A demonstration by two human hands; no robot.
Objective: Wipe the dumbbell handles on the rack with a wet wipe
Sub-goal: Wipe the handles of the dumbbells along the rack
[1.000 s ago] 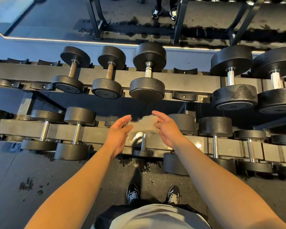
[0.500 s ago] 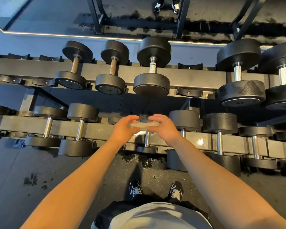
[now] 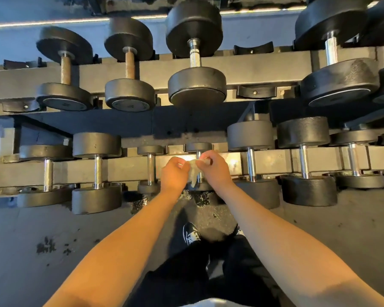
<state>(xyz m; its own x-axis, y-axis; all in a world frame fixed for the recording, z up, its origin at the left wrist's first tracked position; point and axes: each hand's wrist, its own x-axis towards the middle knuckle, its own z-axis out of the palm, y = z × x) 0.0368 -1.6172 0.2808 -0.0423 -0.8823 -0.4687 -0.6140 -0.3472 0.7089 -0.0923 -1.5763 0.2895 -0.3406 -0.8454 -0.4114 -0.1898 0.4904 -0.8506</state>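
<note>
A pale, crumpled wet wipe [image 3: 192, 171] hangs between my two hands, over the lower rail of the dumbbell rack [image 3: 129, 168]. My left hand [image 3: 173, 173] pinches its left side and my right hand [image 3: 212, 168] pinches its top right. Both hands sit right in front of a small dumbbell [image 3: 198, 147], hiding most of its chrome handle. Another small dumbbell [image 3: 150, 167] stands just to the left, its handle bare.
Two tiers of black dumbbells fill the rack: larger ones on the upper rail [image 3: 253, 65], with an empty cradle [image 3: 256, 90]. Dark rubber floor [image 3: 42, 251] lies below, with my shoe [image 3: 191, 233] and dark trousers near the bottom centre.
The wipe was spread flat between my hands, then folded, and now hangs bunched. I have leaned in, and both hands have dropped to the lower rail's small dumbbell.
</note>
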